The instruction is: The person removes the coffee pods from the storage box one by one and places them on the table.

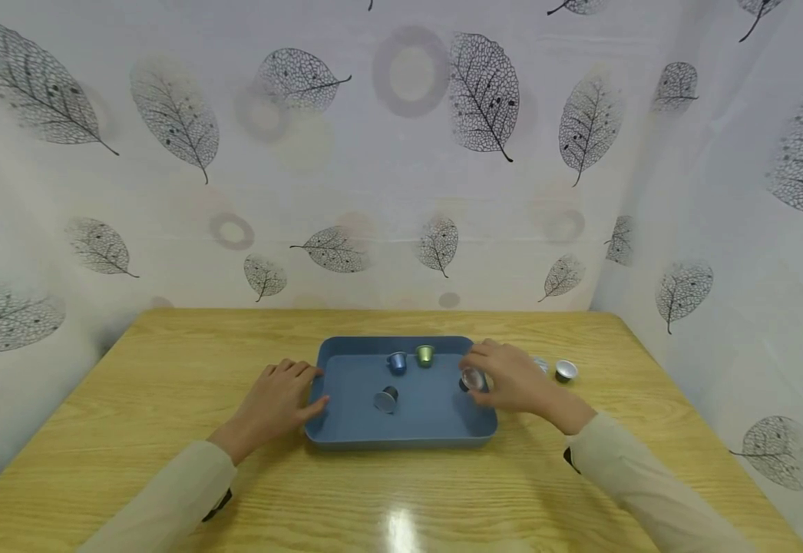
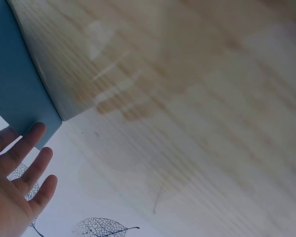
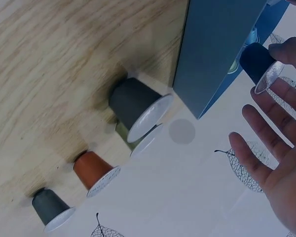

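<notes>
A blue rectangular tray (image 1: 401, 444) sits on the table. My left hand (image 1: 273, 403) rests at its left wall, fingertips and thumb touching the rim; in the left wrist view its fingers are fairly straight. Over the tray's right end, my right hand (image 1: 508, 380) pinches a dark coffee capsule (image 3: 256, 64) by thumb and finger, its silver lid facing the palm. Inside the tray are a blue capsule (image 1: 398, 362), a green capsule (image 1: 425, 355) and a dark capsule (image 1: 388, 398) lying on its side.
Right of the tray, a black capsule (image 3: 138, 106), a partly hidden green capsule (image 3: 122, 133), an orange capsule (image 3: 94, 172) and a dark grey capsule (image 3: 50, 208) stand on the wooden table (image 1: 201, 361). A leaf-print curtain (image 1: 374, 169) hangs behind and beside the table.
</notes>
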Demonstrator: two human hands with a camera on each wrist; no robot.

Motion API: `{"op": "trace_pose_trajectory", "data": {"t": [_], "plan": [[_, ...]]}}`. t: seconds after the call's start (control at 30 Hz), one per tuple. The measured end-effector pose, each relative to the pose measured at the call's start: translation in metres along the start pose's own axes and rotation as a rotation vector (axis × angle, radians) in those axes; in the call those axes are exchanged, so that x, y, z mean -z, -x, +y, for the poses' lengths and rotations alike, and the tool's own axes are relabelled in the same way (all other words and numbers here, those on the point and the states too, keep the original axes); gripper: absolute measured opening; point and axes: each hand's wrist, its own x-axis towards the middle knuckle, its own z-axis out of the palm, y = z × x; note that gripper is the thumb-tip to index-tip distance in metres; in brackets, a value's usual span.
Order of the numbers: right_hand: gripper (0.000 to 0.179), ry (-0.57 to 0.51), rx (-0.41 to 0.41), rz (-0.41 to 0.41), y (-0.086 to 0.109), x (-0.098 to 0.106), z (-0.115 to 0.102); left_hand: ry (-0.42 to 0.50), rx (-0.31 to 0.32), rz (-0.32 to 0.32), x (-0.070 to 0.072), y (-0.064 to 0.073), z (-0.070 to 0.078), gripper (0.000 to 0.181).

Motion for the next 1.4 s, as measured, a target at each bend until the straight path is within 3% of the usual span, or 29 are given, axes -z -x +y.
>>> {"op": "trace_pose_trajectory", "data": {"t": [0.23,0.43,0.73,1.4], "plan": [[0.032,-0.003,-0.091,0.015,0.008,0.006,0.009,0.003,-0.007,0.007,0.002,0.0,0.001,0.043],[0.032,0.013,-0.095,0.044,0.016,0.008,0.016,0.004,-0.003,0.008,0.003,0.0,0.002,0.042],[0.031,0.028,-0.156,0.02,0.031,0.009,0.027,-0.01,0.002,-0.01,0.005,0.0,0.004,0.042],[0.031,0.022,-0.278,-0.002,0.062,0.011,0.051,0.002,-0.014,0.024,0.004,0.0,0.002,0.042]]}}
